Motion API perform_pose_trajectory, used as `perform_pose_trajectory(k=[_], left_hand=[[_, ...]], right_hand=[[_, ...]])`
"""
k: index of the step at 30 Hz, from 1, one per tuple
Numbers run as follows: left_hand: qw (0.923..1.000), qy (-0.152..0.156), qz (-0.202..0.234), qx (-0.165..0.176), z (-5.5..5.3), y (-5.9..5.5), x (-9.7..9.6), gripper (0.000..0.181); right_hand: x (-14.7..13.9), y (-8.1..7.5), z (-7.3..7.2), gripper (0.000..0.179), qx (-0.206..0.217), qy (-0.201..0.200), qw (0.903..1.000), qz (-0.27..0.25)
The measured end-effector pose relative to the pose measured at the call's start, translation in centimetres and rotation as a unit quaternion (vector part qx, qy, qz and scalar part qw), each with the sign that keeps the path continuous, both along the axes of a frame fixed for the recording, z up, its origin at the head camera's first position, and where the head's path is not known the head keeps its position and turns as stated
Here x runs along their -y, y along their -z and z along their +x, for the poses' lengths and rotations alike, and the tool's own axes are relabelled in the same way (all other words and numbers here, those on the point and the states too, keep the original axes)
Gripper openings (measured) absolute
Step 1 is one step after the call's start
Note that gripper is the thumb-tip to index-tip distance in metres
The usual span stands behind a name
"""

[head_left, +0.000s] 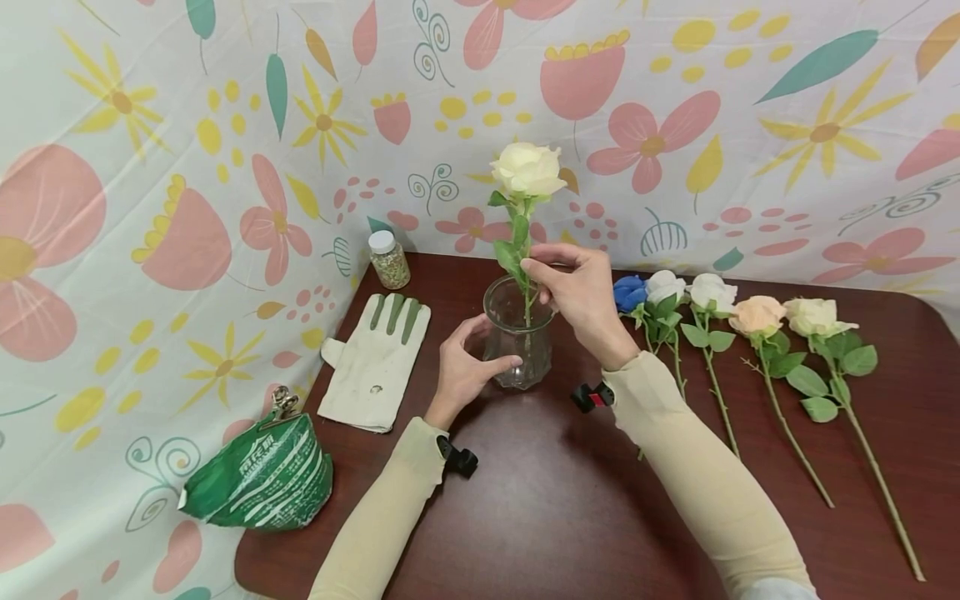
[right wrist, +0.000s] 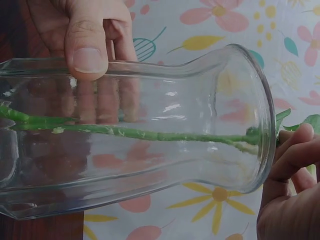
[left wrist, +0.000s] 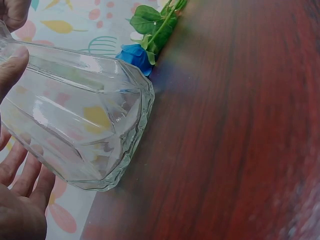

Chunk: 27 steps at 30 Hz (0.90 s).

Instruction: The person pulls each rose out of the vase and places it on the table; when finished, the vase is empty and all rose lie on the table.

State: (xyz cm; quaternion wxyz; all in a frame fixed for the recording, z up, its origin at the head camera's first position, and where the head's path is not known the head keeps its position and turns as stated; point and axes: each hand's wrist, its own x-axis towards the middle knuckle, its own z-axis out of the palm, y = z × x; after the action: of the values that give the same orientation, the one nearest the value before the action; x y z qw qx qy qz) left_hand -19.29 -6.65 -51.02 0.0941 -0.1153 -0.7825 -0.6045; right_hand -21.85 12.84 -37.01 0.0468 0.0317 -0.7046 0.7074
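Observation:
A clear glass vase stands upright on the dark table, and my left hand holds it from the left, thumb in front and fingers behind. Above the rim, my right hand pinches the stem of a cream-white rose. The rose is upright with its bloom well above the vase. Through the glass in the right wrist view, the green stem runs down inside to near the base. The right wrist view also shows the left thumb pressed against the vase wall. Leaves partly hide the right fingertips.
Right of the vase lie a blue rose, white roses, a peach rose and a cream rose. To the left are a glove, a small capped jar and a green pouch. Patterned cloth hangs behind.

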Motion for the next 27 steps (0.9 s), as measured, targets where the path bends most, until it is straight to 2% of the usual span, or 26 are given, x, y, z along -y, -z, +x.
perform_pose_trajectory(k=[14, 27], left_hand=[[1.0, -0.002, -0.004, -0.004, 0.0, 0.1, 0.0, 0.074], [0.9999, -0.002, -0.001, -0.011, 0.0, 0.0, 0.0, 0.075]], right_hand=[[-0.7, -0.6, 0.4, 0.015, -0.001, 0.032, 0.999, -0.03], [-1.6, -1.5, 0.9, 0.008, -0.026, 0.04, 0.9933, -0.105]])
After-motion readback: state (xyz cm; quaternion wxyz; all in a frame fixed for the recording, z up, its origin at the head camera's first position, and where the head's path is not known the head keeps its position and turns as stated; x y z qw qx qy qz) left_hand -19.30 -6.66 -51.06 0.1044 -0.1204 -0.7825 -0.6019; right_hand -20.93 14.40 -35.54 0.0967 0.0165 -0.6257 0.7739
